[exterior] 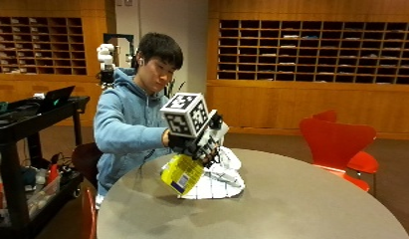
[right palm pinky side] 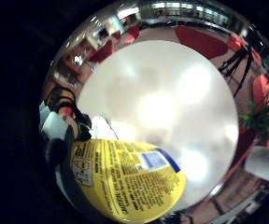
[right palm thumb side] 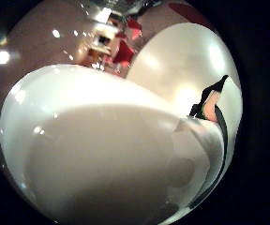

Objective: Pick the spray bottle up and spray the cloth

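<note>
Fingers (exterior: 191, 146) of the gloved right hand (exterior: 184, 143) are curled round the upper part of the spray bottle (exterior: 182, 174), gripping it up off the tabletop (exterior: 290, 209), and the bottle hangs tilted below the fingers, its yellow-labelled body slanting down and out toward the near edge of the tabletop. Just beyond and beneath the fingers lies the cloth (exterior: 214, 185), a white, faintly checked cloth bunched in a heap on the grey round tabletop, touching or nearly touching the bottle's lower end; which of the two I cannot tell. From the little finger side of the palm, the bottle's label (right palm pinky side: 125, 179) fills the space next to the fingers: bright yellow, packed with small dark print in columns, a blue and white patch near one corner, and a small boxed symbol at the other end, but none of the wording can be read and no brand name can be made out. From the thumb side, a smooth white rounded surface sits right against the palm, too close to identify with certainty. Well off to the far side of the fingers stands a red chair (exterior: 336, 142).
</note>
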### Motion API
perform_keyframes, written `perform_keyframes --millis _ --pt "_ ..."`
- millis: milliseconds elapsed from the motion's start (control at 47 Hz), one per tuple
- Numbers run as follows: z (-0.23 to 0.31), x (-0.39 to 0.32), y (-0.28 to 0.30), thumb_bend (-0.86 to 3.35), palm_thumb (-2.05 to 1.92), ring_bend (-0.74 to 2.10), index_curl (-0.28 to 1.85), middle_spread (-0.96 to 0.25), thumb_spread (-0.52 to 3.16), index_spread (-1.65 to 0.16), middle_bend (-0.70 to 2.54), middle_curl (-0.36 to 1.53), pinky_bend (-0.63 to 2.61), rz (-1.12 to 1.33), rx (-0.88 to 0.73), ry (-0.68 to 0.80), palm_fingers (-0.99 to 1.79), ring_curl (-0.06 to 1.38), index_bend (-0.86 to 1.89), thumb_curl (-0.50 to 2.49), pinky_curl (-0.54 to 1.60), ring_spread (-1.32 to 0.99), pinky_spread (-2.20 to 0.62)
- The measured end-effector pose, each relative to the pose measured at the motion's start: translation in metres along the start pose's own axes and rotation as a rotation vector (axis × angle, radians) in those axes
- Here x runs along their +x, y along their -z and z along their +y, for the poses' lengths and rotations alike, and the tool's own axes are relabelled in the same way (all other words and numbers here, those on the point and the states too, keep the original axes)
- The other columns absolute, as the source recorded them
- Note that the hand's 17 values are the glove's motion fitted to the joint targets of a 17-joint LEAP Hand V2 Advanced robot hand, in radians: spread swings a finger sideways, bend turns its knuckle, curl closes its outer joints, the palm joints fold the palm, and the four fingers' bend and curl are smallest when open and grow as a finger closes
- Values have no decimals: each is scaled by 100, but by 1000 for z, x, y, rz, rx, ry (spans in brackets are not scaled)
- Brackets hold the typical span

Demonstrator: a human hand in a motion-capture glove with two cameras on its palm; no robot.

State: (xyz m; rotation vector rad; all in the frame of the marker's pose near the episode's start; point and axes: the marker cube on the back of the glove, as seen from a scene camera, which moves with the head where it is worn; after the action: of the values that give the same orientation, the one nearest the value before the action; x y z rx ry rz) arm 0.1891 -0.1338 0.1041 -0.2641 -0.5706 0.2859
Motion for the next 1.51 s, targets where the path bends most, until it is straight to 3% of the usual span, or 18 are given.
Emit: perform_keyframes --millis 319,574,871,1105,1169,1382,1509 --pt "8 -95 10 -4 86 57 49 -16 29 -22 52 48 34 546 -438 77 137 41 35 71 37 -20 -17" --pt "20 -146 -20 -4 85 57 50 -16 28 -23 52 48 34 916 -610 58 137 42 36 73 37 -20 -18" --pt "26 -142 -73 -4 84 56 51 -16 27 -22 52 48 34 1064 -717 52 137 42 35 75 37 -20 -19" --pt "18 -156 -60 -4 84 56 51 -16 27 -23 52 47 34 975 -612 58 137 42 35 76 37 -20 -19" --pt "15 -164 -47 -4 84 56 51 -16 27 -23 52 48 34 911 -552 124 137 42 35 76 37 -20 -19" --pt "2 -203 -7 -4 84 56 51 -16 27 -23 52 47 35 497 -277 303 137 42 35 77 37 -20 -19" --pt "-5 -242 0 -4 84 56 51 -16 27 -23 52 47 35 131 -61 297 137 42 35 77 38 -20 -19"
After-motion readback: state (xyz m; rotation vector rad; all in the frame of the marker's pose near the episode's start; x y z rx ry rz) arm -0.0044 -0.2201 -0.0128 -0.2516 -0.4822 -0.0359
